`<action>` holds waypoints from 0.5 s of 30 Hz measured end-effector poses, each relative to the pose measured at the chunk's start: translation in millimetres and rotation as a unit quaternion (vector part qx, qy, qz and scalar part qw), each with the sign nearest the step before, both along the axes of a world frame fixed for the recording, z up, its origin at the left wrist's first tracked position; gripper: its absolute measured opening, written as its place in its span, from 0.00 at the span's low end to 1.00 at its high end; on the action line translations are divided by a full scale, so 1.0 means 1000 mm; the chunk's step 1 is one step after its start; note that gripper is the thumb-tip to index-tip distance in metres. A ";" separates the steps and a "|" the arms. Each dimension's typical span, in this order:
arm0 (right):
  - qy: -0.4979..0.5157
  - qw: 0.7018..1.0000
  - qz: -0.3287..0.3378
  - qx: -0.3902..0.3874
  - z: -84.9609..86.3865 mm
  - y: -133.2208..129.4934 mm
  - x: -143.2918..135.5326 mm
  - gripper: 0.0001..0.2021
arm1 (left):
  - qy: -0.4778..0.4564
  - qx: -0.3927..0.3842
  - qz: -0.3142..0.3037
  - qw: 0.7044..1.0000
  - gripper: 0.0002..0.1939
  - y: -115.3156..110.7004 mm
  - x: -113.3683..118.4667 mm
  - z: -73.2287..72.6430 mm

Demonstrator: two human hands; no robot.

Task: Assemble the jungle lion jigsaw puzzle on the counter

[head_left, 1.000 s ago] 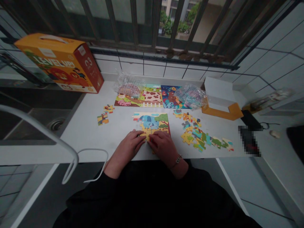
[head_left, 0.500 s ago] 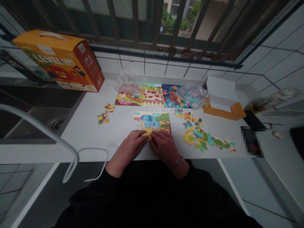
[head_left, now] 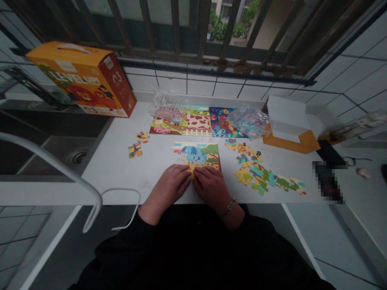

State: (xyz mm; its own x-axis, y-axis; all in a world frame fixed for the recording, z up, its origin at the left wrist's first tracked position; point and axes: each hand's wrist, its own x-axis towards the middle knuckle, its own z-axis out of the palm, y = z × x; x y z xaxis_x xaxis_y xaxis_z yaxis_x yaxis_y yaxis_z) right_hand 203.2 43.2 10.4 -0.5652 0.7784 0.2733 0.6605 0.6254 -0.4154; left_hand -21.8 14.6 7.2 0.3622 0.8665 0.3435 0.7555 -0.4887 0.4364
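Basically, left hand and right hand are half-curled at the colourful cardboard elephant puzzle on the white counter; can't tell if they're gripping anything. Press evenly, seams flat.

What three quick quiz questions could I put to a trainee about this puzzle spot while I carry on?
1. Multiple choice: what do the bare left hand and the bare right hand touch?
A) the upright orange cardboard box
B) the partly assembled elephant jigsaw
C) the open orange-and-white carton

2. True or false: a crinkled clear plastic bag lies partly over the flat, colourful cow-picture board.

3. Fill in the missing word: the silver-coloured beaded bracelet is on the person's ____ wrist.

Key: 1. B; 2. true; 3. right
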 end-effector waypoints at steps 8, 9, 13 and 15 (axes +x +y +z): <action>0.006 1.000 0.002 0.009 -0.002 -0.001 0.000 0.15 | 0.069 0.028 0.254 0.964 0.23 0.017 -0.067 0.007; 0.008 1.000 0.001 0.009 -0.003 -0.001 0.000 0.15 | 0.070 0.031 0.293 0.953 0.25 0.018 -0.079 0.006; 0.013 1.000 0.001 0.008 -0.002 -0.001 -0.001 0.14 | 0.102 0.028 0.343 0.933 0.22 0.010 -0.112 0.003; 0.017 1.000 0.001 0.007 -0.001 -0.001 -0.001 0.14 | 0.118 0.018 0.331 0.936 0.21 0.002 -0.116 0.004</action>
State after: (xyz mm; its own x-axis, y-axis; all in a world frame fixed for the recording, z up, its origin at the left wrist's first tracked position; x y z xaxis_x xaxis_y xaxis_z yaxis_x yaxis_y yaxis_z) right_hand 201.9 42.3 8.9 -0.5571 0.7731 0.3032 0.6449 0.6328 -0.4285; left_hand -137.9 16.6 11.4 -0.1810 0.9171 0.3552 0.9712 0.1097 0.2116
